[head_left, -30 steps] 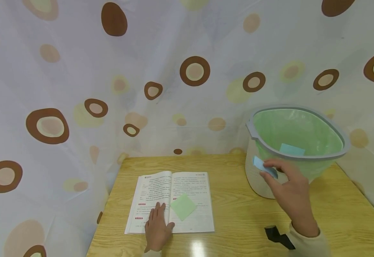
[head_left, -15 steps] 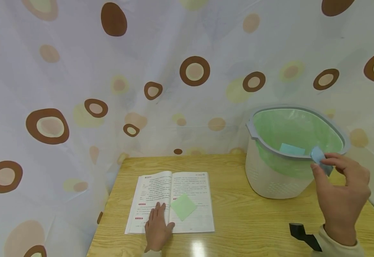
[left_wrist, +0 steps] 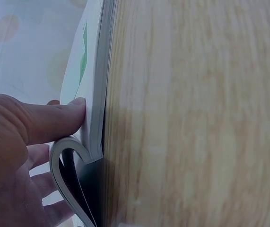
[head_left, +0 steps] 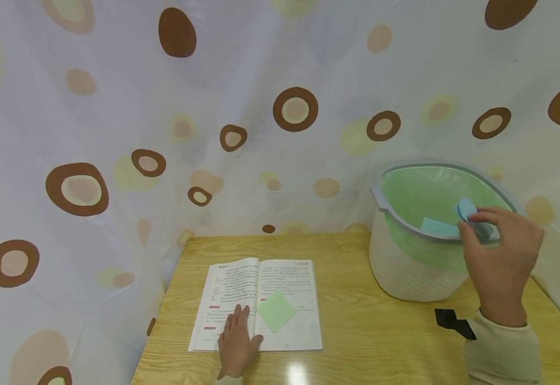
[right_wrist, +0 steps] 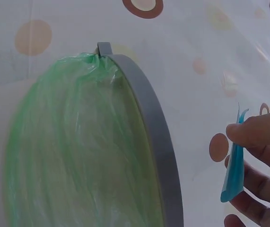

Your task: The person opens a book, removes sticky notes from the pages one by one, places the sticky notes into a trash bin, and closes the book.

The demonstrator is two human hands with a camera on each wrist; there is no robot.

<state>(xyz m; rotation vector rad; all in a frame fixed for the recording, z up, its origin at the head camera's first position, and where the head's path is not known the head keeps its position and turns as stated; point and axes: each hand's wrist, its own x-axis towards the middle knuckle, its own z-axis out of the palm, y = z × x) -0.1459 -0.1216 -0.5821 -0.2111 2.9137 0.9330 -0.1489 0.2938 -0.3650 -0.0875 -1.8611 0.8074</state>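
My left hand (head_left: pixel 237 342) rests on the lower left page of an open book (head_left: pixel 289 278), fingers fairly straight. In the left wrist view its thumb (left_wrist: pixel 59 120) touches the right-hand pages near the curved spine. A green square sticky note (head_left: pixel 276 312) lies on the right page, turned like a diamond. My right hand (head_left: pixel 503 262) pinches curled blue sticky-note paper (right_wrist: pixel 235 175) between thumb and fingers. It is above the near right rim of a bin (head_left: pixel 416 280) with a green bag (right_wrist: pixel 78 151) inside. Another blue paper piece (head_left: pixel 438 228) shows inside the bin.
The book and bin stand on a wooden table (head_left: pixel 342 321), the bin at the right rear. A grey rim (right_wrist: pixel 156 127) holds the bag. Behind the table hangs a white curtain (head_left: pixel 241 64) with brown and yellow spots. A black strap (head_left: pixel 455 323) sticks out by the right sleeve.
My right hand has carried the blue paper rightward from the bin's front, then slightly up and over the rim. My left hand stays on the book. The head view has shifted slightly.
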